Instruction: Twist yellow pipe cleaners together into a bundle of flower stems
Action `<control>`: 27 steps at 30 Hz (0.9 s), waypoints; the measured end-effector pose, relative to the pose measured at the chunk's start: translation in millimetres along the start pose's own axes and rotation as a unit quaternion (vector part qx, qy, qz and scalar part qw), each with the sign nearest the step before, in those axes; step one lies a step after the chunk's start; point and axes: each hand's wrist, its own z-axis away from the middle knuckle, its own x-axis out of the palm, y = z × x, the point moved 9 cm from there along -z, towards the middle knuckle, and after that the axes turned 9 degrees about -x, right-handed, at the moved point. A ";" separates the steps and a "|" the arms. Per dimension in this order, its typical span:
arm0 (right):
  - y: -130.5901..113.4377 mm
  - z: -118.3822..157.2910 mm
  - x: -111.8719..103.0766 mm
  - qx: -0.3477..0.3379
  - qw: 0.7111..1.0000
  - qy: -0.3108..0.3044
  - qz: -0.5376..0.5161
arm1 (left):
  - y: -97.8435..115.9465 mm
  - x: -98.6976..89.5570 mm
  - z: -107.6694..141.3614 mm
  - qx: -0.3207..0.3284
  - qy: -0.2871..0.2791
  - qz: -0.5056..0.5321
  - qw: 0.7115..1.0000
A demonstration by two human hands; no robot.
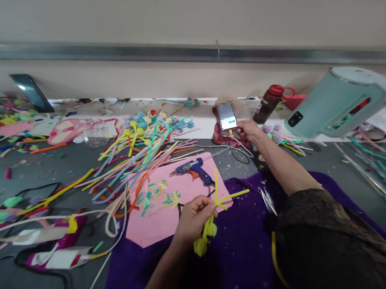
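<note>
Pinched in the fingers of my left hand [195, 217] is a small bunch of yellow pipe-cleaner flowers [201, 243]. Its fuzzy heads hang downward, and bare yellow stems spread out above the fingertips. My right hand [247, 130] reaches far forward, its fingers closed at the lower right edge of a phone [228, 118]. The phone leans upright with its screen lit and a cable plugged into its bottom. Just beyond my left hand, a blue hot glue gun [195, 169] lies on a pink sheet [157, 232] among cut pipe-cleaner bits [149, 198].
A purple cloth [236, 257] covers the near edge, with scissors [268, 202] by my right sleeve. Loose pipe cleaners [141, 155] pile up at left, near power strips [60, 256]. A red-capped bottle [269, 104] and mint kettle [335, 104] stand at back right.
</note>
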 end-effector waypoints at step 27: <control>-84.2 111.6 42.8 -0.094 0.978 -0.175 -0.061 | -1.9 3.8 -0.4 0.033 -0.009 -0.052 0.998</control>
